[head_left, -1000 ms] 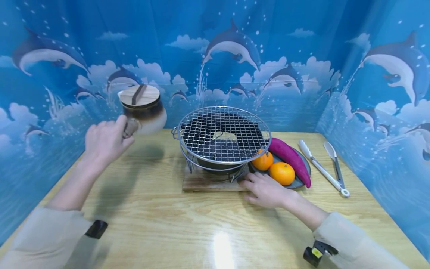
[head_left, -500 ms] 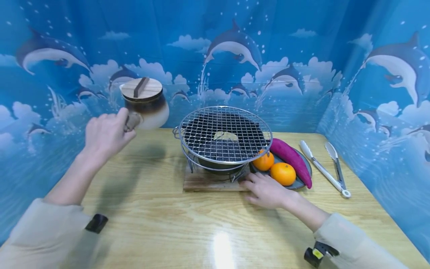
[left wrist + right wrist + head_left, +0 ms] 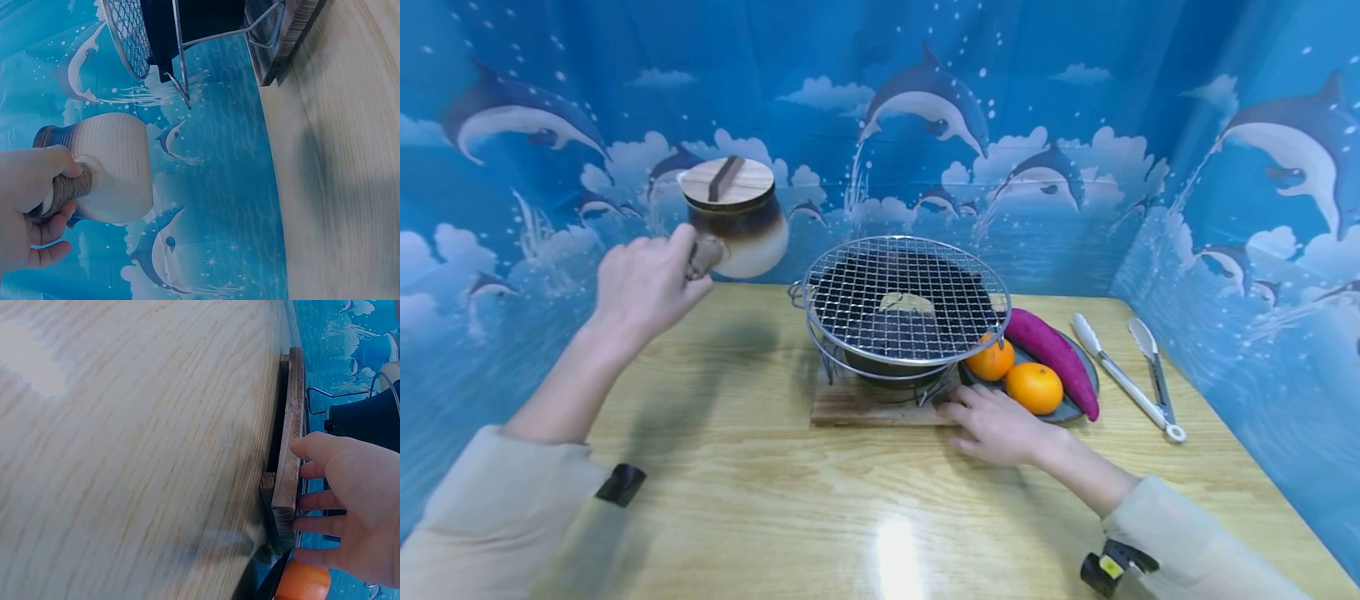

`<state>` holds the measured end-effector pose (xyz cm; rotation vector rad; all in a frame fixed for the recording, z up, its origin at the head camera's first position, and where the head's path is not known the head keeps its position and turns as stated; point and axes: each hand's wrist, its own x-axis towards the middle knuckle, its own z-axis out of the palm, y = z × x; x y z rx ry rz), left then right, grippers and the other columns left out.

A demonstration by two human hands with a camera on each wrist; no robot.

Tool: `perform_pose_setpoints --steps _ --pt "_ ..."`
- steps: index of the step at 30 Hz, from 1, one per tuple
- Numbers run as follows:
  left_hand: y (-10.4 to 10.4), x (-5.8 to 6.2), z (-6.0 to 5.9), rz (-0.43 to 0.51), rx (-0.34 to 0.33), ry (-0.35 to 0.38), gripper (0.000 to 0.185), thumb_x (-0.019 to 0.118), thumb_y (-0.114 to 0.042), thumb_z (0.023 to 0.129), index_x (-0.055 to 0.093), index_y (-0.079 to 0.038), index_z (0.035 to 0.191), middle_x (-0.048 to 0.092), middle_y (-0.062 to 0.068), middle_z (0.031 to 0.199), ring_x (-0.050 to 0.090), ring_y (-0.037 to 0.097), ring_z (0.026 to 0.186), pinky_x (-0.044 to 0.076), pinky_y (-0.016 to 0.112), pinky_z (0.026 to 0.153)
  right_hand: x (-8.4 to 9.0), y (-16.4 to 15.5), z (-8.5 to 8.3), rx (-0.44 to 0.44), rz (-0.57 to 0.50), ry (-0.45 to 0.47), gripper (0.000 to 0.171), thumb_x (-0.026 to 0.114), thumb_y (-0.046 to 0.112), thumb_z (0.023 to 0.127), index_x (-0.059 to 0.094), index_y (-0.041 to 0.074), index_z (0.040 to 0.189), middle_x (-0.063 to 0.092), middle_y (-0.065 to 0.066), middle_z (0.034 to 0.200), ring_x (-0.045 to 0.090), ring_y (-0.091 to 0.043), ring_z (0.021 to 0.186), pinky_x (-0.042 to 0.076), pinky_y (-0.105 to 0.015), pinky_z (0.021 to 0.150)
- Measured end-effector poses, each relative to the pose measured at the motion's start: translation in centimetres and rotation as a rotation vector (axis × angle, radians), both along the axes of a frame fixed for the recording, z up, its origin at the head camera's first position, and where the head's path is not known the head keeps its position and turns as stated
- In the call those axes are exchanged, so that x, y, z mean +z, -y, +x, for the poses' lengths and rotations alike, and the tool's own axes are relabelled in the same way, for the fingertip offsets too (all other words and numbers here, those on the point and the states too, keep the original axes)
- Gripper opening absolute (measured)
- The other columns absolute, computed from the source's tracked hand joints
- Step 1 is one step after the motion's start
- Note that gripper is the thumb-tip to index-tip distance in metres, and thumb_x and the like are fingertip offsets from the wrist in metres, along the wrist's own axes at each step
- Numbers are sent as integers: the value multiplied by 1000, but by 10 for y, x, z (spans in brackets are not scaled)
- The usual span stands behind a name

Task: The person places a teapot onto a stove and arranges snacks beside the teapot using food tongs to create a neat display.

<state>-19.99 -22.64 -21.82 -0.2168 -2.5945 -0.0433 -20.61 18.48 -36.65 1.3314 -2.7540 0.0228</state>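
My left hand (image 3: 647, 279) grips the rope-wrapped side handle (image 3: 70, 187) of a teapot (image 3: 748, 237), holding it in the air over the table's left part. The teapot is brown above and white below, with a wooden lid (image 3: 727, 181) on top. To its right stands a round charcoal stove under a wire grill rack (image 3: 906, 300), on a wooden board (image 3: 880, 408). My right hand (image 3: 996, 423) rests at the board's right front corner, fingers fairly straight; the right wrist view has the thumb and fingertips along the board (image 3: 289, 450).
Right of the stove, a dark plate (image 3: 1063, 412) bears two oranges (image 3: 1033, 388) and a purple sweet potato (image 3: 1056, 358). Tongs (image 3: 1131, 387) lie spread farther right. A dolphin-print curtain (image 3: 820, 100) encloses the table's back and sides.
My left hand has raised the teapot a little and carried it slightly rightward. The right hand stays at the board's corner.
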Motion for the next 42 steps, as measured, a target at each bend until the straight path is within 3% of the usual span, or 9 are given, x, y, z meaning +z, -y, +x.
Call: perform_pose_setpoints --steps 23,42 --pt "-24 18 -6 -10 -51 -20 29 66 -20 81 43 -5 91 48 8 61 45 27 52 33 38 46 -2 -2 1 14 -5 -10 36 63 31 86 61 11 116 55 -8 112 52 -25 98 47 -41 80" --pt "-36 24 -11 -41 -90 -68 27 65 -20 80 43 -5 88 47 8 60 44 27 53 33 37 45 -2 -4 1 32 14 -48 37 63 29 85 59 11 117 54 -8 111 52 -24 98 47 -41 76"
